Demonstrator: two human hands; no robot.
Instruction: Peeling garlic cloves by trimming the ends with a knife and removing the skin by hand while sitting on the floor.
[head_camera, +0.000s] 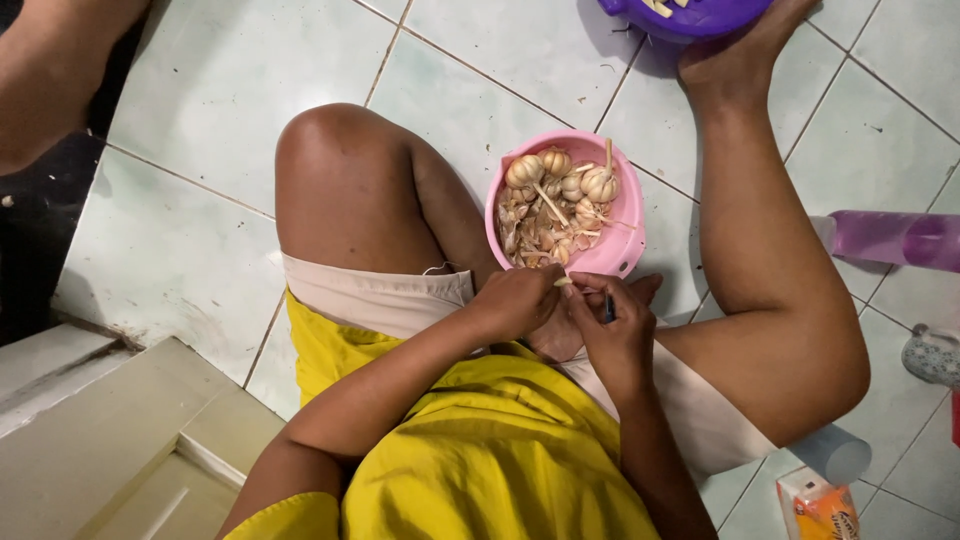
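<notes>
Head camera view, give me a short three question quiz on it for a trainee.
1. True or false: the round pink plastic bowl sits on the tiled floor.
2. What fills the pink bowl: A garlic bulbs and skins, B rice, C onions?
3. Which hand holds the thin dark tool?

Key: 1 true. 2 A, whole garlic bulbs and papery skins. 3 the right hand; the left hand pinches a small pale clove.
</notes>
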